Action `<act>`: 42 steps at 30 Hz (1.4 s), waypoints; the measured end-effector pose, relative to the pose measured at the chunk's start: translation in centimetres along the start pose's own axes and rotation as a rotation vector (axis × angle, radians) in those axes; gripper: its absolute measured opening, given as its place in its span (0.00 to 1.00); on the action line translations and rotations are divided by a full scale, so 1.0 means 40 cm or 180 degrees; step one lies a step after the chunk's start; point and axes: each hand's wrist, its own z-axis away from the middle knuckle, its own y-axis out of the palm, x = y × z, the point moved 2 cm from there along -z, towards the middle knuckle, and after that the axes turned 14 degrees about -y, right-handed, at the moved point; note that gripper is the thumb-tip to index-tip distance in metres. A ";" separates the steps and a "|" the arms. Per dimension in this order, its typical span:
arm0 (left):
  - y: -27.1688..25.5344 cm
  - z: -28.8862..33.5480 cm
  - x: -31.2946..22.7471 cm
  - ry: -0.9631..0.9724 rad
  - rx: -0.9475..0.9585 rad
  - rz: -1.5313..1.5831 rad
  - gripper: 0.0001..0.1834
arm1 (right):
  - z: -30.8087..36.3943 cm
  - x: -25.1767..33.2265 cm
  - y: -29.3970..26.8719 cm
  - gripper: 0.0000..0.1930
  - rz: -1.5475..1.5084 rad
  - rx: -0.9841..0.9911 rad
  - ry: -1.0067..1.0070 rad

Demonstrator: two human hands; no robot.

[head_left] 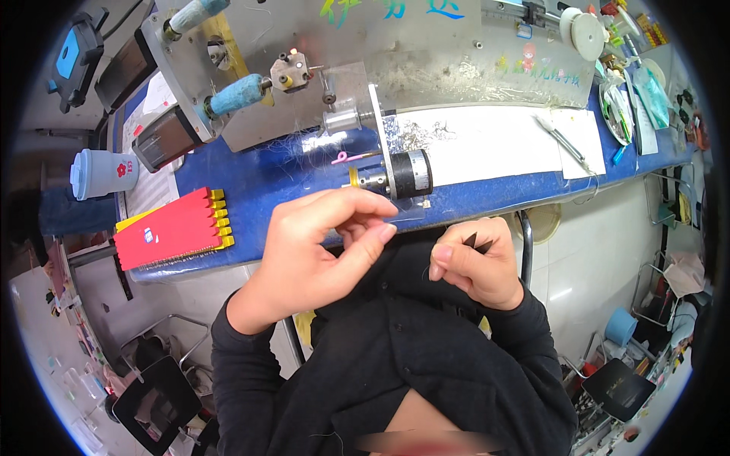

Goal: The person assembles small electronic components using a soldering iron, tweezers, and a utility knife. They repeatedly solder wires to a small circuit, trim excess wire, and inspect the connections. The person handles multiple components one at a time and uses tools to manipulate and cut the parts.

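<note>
I've got the right hand gripping the dark tweezers just off the table edge, and the left hand by the motor, thumb and finger nearly together, can't tell if they're pinching wire. I'd guess we're partway: tweezers are out, but I see no finished piece, so what's left is unclear from here.

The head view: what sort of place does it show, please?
Probably a small workshop: a blue bench carries a metal machine with blue handles, and white spools sit at the back.
</note>
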 end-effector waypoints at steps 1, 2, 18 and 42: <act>0.000 -0.002 -0.008 0.0095 0.0019 0.0037 0.09 | -0.005 0.013 0.003 0.11 -0.0123 0.0106 0.0008; 0.002 -0.004 -0.016 0.0187 0.0037 0.0073 0.09 | -0.009 0.023 0.005 0.11 -0.0152 0.0135 0.0092; -0.028 -0.048 -0.074 0.0771 0.0053 -0.0386 0.06 | -0.073 0.070 0.003 0.12 0.0250 0.0622 0.0539; -0.202 -0.194 -0.134 0.1893 -0.2970 -0.2436 0.08 | -0.453 0.219 0.102 0.19 0.3700 0.0955 -0.4445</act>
